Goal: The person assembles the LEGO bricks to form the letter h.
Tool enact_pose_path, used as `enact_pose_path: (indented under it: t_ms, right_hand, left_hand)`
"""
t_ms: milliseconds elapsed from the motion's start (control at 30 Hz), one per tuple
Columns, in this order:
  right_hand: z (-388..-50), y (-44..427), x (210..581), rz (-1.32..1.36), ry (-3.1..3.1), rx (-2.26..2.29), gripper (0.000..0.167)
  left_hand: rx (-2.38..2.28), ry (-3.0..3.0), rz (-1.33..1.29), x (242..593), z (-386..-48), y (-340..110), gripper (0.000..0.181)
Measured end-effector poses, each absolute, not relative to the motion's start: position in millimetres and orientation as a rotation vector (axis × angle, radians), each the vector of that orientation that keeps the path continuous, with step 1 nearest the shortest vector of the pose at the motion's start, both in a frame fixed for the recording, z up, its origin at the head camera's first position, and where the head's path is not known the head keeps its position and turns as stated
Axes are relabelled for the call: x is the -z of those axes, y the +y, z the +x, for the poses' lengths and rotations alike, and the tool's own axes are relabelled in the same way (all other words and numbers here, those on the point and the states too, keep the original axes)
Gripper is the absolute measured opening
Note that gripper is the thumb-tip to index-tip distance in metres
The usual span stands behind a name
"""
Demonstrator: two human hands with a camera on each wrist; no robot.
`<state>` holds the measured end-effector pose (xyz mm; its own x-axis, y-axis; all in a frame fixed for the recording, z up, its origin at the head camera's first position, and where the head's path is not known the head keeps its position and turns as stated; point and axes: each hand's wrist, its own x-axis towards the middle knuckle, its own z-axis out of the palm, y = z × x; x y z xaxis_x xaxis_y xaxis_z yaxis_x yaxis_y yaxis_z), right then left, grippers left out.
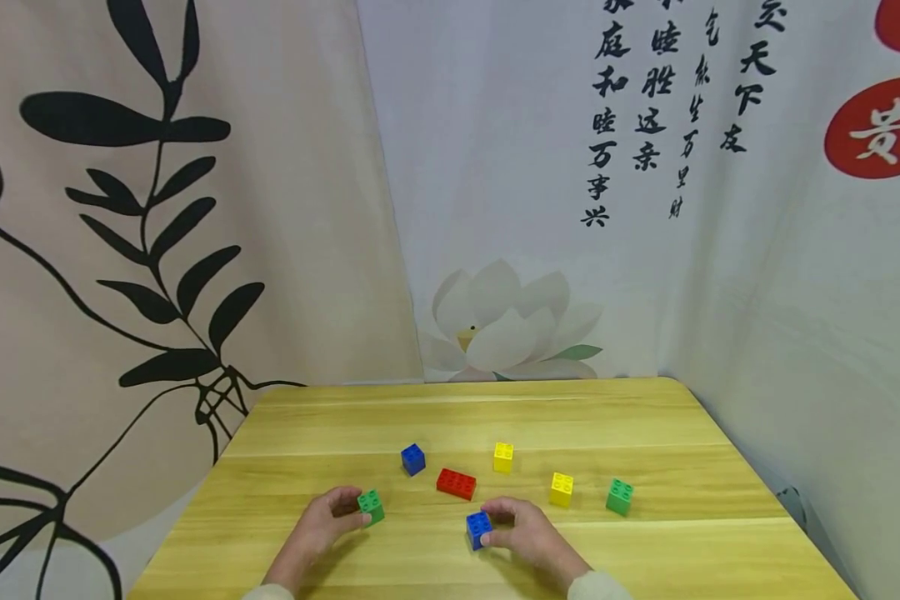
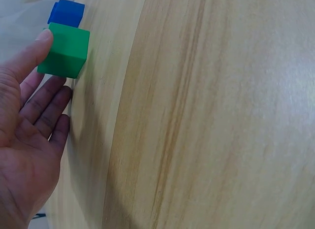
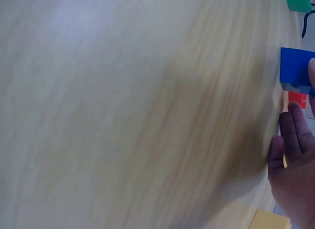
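Fingers (image 2: pixel 49 91) of the left hand (image 1: pixel 322 521) pinch a green block (image 1: pixel 371 507), left of lower centre in the head view; those of the right hand (image 1: pixel 523 527) pinch a blue block (image 1: pixel 478 530) at lower centre. Whether either block touches the bench (image 1: pixel 690 558) is hard to tell. Gripping by the sides, studs uncovered, seems sound; a light, level hold should serve best, with knuckles well clear of the red block (image 1: pixel 456 484).

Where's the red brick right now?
In the head view, the red brick lies near the middle of the wooden table, just right of the unheld blue block and farther back than the right hand.
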<state>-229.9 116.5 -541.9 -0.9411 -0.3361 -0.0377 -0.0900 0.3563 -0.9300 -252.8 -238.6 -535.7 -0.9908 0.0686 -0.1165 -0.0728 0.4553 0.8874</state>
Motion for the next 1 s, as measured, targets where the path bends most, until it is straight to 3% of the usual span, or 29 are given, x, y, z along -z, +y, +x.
enact_pose_path:
  t_ms: [1000]
  right_hand:
    - [-243,95,540,-0.240,2.574,1.547,0.035]
  left_hand:
    - [-1.522,2.621,-0.026,537,-254,-237,0.047]
